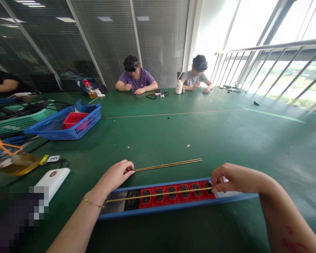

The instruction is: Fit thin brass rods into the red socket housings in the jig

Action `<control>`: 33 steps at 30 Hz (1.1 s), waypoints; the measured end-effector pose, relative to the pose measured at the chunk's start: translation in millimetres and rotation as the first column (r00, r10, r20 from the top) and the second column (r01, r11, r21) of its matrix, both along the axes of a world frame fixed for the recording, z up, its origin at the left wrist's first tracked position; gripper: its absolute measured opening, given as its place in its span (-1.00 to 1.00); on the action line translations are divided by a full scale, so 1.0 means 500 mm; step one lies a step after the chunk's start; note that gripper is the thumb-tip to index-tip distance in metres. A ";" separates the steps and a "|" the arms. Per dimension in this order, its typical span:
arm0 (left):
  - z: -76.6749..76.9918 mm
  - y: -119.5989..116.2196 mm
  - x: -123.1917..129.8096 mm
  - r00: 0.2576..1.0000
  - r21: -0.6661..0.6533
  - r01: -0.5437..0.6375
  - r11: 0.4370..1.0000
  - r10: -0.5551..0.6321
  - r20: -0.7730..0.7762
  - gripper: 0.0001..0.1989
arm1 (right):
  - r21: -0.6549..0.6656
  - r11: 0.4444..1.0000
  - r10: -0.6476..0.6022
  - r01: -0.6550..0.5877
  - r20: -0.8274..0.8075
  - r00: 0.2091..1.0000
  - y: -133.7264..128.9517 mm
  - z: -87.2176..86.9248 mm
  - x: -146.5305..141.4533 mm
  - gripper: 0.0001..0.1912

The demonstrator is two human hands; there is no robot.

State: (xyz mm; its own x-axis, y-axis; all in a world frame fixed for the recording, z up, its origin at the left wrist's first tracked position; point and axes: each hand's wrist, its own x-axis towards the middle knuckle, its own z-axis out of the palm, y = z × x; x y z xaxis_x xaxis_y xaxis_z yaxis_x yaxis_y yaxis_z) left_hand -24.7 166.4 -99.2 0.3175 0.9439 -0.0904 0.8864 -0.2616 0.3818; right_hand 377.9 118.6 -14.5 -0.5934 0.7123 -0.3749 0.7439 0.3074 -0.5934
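My left hand [120, 172] is closed on the near end of two thin golden sticks [171, 164], which lie on the green table beyond the tray. In my right hand [222, 178] is the right end of another long thin stick [152, 194], pinched between the fingers. That stick stretches leftward over a long blue-edged tray [179, 207]. Inside the tray is a row of several red holders [159, 202] with dark round parts in them. A dark block [132, 200] sits left of the red row.
Left on the green table [152, 135] are a blue basket [60, 135] holding a red box [75, 119], a green basket [13, 124], a bottle of yellow liquid [18, 164] and a white power bank [52, 181]. Two people sit across, near a white bottle [178, 87].
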 end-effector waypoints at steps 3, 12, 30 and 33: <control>-0.001 0.000 -0.001 1.000 -0.008 -0.001 1.000 0.002 0.010 -0.80 | 0.052 0.999 -0.009 0.016 -0.148 0.989 -0.002 0.022 -0.001 -0.69; -0.006 0.001 -0.002 1.000 0.009 0.008 1.000 -0.008 0.009 -0.81 | 0.210 0.888 -0.346 0.409 -0.281 0.895 0.013 0.016 0.085 -0.63; 0.003 -0.003 0.002 1.000 0.001 0.016 1.000 -0.016 0.020 -0.75 | 0.477 0.860 -0.252 0.181 0.089 0.964 0.079 -0.113 -0.004 -0.76; 0.005 -0.004 0.002 1.000 0.019 0.011 1.000 -0.011 0.013 -0.78 | 0.587 0.800 -0.264 0.123 0.162 0.951 0.083 -0.131 -0.023 -0.77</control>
